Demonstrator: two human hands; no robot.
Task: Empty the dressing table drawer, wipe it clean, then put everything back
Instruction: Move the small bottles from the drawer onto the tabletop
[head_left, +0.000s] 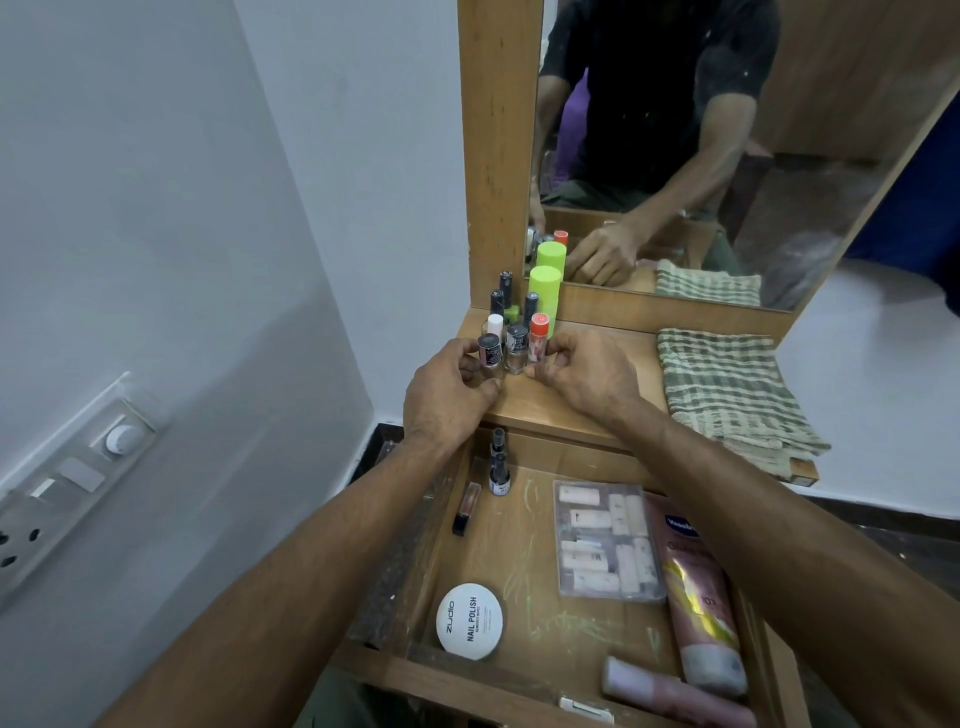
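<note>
The wooden bench (582, 395) carries a mirror (701, 156) along its back edge, and below its front edge the drawer (530, 551) stands pulled open. A folded checked cloth (727, 389) lies at the right end of the bench, its front hanging a little past the edge. In the drawer, a pink Vaseline tube (701, 608) lies along the right wall, with a clear box of small tubes (605, 540) just beside it toward the middle. A second pink tube (670, 693) lies across the front right corner. A round white nail polish remover tub (470, 621) sits near the front left corner. A small dark-capped bottle (500, 470) stands at the drawer's back left corner, and a lip gloss stick (466, 506) lies just beside it along the left wall.

At the bench's back left corner stands a cluster of bottles: a tall lime green can (544, 293) next the mirror, thin dark-capped nail polishes (505, 291) to its left, and an orange-capped bottle (538, 335) in front. The left hand (449, 392) has its grip closed around a nail polish bottle (489, 353) standing at the cluster's front left. The right hand (587, 374) rests its fingertips by the base of a clear bottle (516, 347) and the orange-capped one; whether its grip pinches either I cannot tell.
</note>
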